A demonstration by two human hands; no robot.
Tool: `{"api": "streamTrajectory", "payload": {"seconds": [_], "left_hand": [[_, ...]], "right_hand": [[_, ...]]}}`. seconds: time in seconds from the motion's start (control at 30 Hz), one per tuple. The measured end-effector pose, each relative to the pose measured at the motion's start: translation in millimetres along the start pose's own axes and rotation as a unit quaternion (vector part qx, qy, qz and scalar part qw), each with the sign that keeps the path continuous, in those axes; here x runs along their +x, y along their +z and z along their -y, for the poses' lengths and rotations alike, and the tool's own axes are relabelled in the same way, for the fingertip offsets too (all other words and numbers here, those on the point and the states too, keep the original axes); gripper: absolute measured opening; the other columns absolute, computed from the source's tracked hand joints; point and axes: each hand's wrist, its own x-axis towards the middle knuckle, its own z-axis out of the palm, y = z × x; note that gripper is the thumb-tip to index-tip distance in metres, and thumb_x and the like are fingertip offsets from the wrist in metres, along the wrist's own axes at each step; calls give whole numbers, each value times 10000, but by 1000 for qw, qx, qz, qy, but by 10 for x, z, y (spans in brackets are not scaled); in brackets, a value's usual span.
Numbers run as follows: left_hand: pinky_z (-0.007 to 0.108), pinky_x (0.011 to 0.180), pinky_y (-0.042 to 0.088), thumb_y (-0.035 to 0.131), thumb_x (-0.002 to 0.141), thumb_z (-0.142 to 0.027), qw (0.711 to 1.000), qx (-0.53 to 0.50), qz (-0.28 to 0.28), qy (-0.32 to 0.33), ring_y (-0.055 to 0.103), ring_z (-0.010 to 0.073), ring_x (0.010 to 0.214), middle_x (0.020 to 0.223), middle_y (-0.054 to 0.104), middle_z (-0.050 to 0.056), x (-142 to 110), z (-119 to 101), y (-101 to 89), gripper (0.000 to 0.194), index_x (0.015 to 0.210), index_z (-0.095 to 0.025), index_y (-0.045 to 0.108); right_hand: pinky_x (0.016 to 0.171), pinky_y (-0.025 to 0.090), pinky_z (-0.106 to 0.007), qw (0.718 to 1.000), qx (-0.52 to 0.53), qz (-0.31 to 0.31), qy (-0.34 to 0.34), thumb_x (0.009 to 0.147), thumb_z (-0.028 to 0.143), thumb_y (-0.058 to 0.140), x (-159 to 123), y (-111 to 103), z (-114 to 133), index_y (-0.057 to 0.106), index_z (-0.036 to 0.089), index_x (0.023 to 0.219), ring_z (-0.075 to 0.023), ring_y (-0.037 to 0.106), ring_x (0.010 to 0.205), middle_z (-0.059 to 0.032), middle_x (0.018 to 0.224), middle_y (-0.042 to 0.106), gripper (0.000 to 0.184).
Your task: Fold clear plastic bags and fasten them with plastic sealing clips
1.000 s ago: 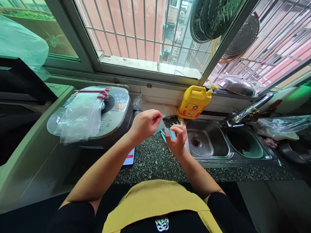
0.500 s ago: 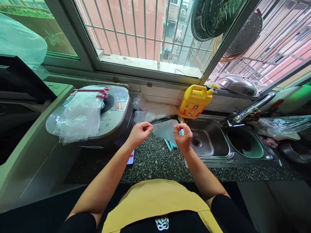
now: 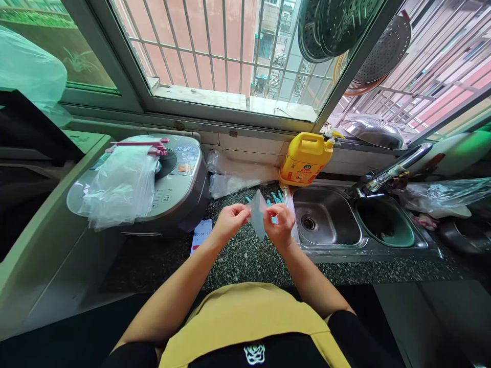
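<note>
Head view, with the dial centred between the hands and 12 toward the window: the left hand (image 3: 233, 221) and the right hand (image 3: 280, 224) are a little apart, each with thumb and fingertips pinched on an edge of a translucent plastic piece (image 3: 258, 217). It hangs between them above the worktop (image 3: 245, 263), its lower end narrowing to a point; whether it is a bag or a single sheet, I cannot tell. Teal strips (image 3: 276, 197) lie at about 1 o'clock, just beyond the right hand and partly hidden by it. At 11 o'clock, clear plastic packaging (image 3: 233, 184) rests by the wall. Between 8 and 9, a phone (image 3: 201, 232) lies on the worktop near the left forearm, digits on its screen. Between 9 and 10 stands a grey cooker (image 3: 187, 181), clear bags with red edges (image 3: 120, 181) piled on its lid. A yellow jug (image 3: 305, 159) stands near 1, and the steel sink (image 3: 332, 225) is at 3.
</note>
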Motion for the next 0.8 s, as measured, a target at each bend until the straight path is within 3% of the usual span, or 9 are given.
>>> {"api": "streamTrajectory", "payload": {"seconds": [0.17,0.43,0.57,0.73,0.8], "left_hand": [[212,470,282,517,682,-386,999,25,-3,43,353,80,462,472,414,-46,-43,-42,56,269,528,-169,475],[221,513,325,438,811,-351,986,123,-8,115,398,102,537,572,468,-30,-164,-105,33,251,696,-156,546],[234,559,347,415,845,-349,966,203,-5,162,452,121,580,613,516,-15,-218,-146,43,257,709,-172,541],[236,560,334,431,856,-325,934,301,-59,181,463,131,576,604,528,2,-204,-121,38,282,632,-182,525],[236,577,350,396,874,-300,932,301,-65,189,480,134,593,618,540,11,-187,-100,-5,304,631,-180,532]], "right_hand": [[616,409,-262,998,-27,32,-39,812,146,561,-53,38,76,532,212,788,-131,553,625,-6,681,606,75],[649,389,-273,997,-43,41,-46,821,151,570,-50,43,84,567,214,785,-136,566,653,-12,699,622,72],[660,385,-283,997,-51,49,-39,831,173,545,-48,62,66,577,228,792,-141,577,662,-12,706,627,75],[679,396,-300,996,-30,74,-38,825,228,557,-88,26,101,585,232,835,-153,583,687,-22,744,622,30],[706,419,-317,997,20,67,-24,816,328,586,-84,-35,104,576,229,922,-168,577,724,-39,811,616,145]]}}
